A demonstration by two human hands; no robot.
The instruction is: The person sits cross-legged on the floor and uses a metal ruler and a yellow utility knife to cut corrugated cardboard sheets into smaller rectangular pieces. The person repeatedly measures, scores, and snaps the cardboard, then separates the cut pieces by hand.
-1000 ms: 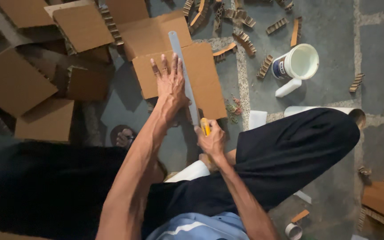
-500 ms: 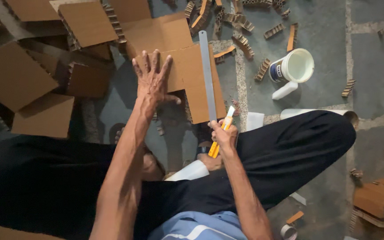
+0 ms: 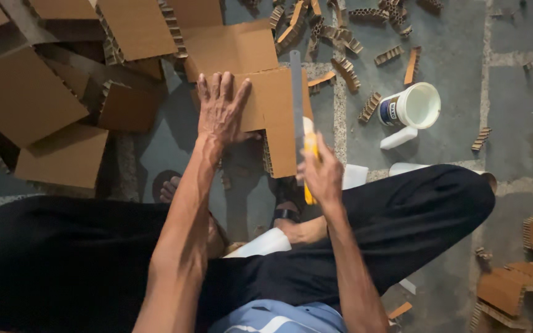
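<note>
Pressing my left hand (image 3: 222, 108) flat, fingers spread and released, I pin a brown cardboard sheet (image 3: 276, 117) to the floor (image 3: 458, 49) in front of my crossed legs. My right hand (image 3: 323, 172) is clenched around a yellow knife (image 3: 309, 161), its grip wrapped round the handle, just beside the sheet's right edge. A long grey metal ruler (image 3: 296, 92) lies along that same edge, running away from me, with the knife at its near end; I cannot tell whether the blade touches the cardboard.

Another cardboard sheet (image 3: 229, 46) lies just beyond the pinned one, touching it. To my left, larger brown cardboard pieces (image 3: 26, 98) overlap in a loose heap, their corrugated edges showing. Short cardboard offcuts (image 3: 347, 71), narrow and ridged, are scattered on the floor beyond the ruler.

To the right of the ruler stands a small white tub (image 3: 416, 106), round and open at the top, with a dark blue label band on its side facing left. A white cylindrical object (image 3: 398, 138) lies just beside it, nearer to me. More folded cardboard pieces (image 3: 525, 271) sit at the far right, well apart from my hands.
</note>
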